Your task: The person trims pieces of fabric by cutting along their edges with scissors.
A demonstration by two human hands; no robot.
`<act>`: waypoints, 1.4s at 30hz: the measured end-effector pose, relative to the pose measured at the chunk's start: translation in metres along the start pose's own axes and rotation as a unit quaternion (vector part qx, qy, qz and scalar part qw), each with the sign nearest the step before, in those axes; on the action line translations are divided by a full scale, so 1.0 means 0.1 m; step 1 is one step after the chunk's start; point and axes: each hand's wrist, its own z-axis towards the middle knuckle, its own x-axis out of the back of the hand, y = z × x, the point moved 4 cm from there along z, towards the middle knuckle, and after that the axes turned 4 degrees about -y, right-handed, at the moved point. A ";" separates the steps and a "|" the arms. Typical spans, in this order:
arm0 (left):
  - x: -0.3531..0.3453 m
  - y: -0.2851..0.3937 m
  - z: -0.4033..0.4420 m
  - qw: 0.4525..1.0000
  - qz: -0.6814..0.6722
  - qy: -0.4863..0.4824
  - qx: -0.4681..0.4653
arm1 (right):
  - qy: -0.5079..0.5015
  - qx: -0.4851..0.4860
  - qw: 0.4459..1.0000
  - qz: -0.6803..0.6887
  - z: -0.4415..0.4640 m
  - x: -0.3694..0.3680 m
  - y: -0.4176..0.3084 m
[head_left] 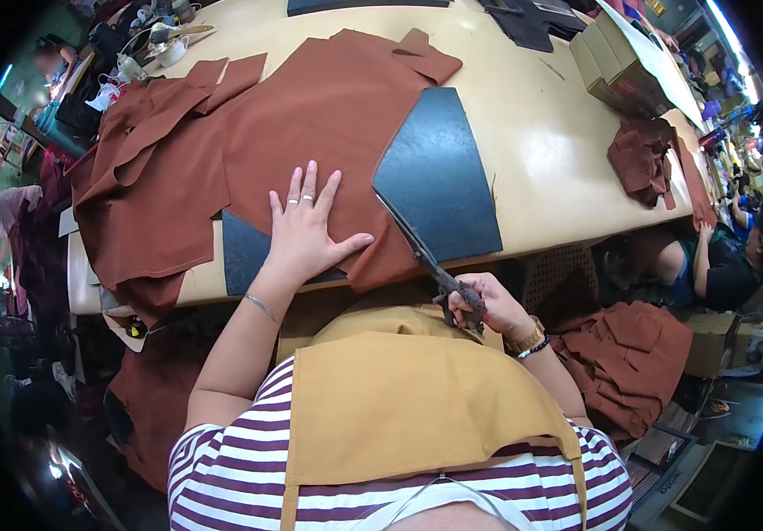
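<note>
My left hand (304, 232) lies flat on a large piece of rust-brown fabric (302, 115), fingers spread. In my right hand (487, 305) is a pair of dark fabric scissors (427, 257), gripped by the handles at the table's near edge. The blades point away and to the left, with the tip at the fabric's right edge. Beneath the fabric lies a dark blue-grey board (448, 177), showing to the right and at a corner on the left. Whether the blades are parted is hard to tell.
A pale table (558, 133) spreads ahead. Crumpled brown fabric (642, 164) and a cardboard box (620, 66) sit at its right. Another brown pile (624, 363) lies below on the right. Cups and tools (169, 44) stand at far left. Other people work on both sides.
</note>
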 end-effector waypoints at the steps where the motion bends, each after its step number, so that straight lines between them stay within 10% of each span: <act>1: 0.00 0.04 -0.02 1.000 -0.002 0.004 0.006 | 0.001 0.002 1.000 0.005 0.00 0.00 -0.01; 11: 0.04 0.30 -0.12 0.997 -0.028 -0.050 0.054 | 0.017 0.029 0.999 0.000 -0.02 -0.02 0.00; 22: 0.12 -0.20 0.50 0.985 0.004 -0.055 -0.161 | 0.022 0.034 0.999 0.017 0.03 0.00 0.00; 42: -0.01 0.21 0.10 1.000 -0.007 -0.013 -0.022 | 0.048 0.044 0.997 0.047 0.04 -0.04 0.01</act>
